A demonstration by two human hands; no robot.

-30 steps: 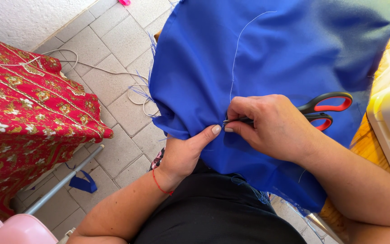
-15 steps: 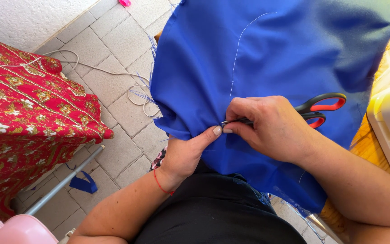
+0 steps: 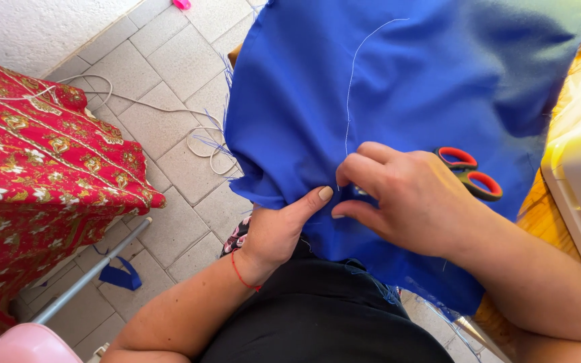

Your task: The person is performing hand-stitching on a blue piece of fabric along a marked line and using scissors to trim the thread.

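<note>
Both hands pinch the blue fabric (image 3: 398, 87) at the white stitch line (image 3: 352, 87), most stitching intact: left hand (image 3: 278, 232) fingers closed on its edge, right hand (image 3: 411, 198) fingers gripping the seam, scissors (image 3: 469, 173) lying idle

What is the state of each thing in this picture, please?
blue cloth: draped over the lap, white stitch line showing.
left hand: gripping the cloth's edge, thumb on top.
right hand: pinching the cloth at the stitch line.
scissors: lying on the cloth, blades hidden behind the right hand.
red patterned cloth: hanging beside the tiled floor.
white cord: looped loosely on the floor.
</note>
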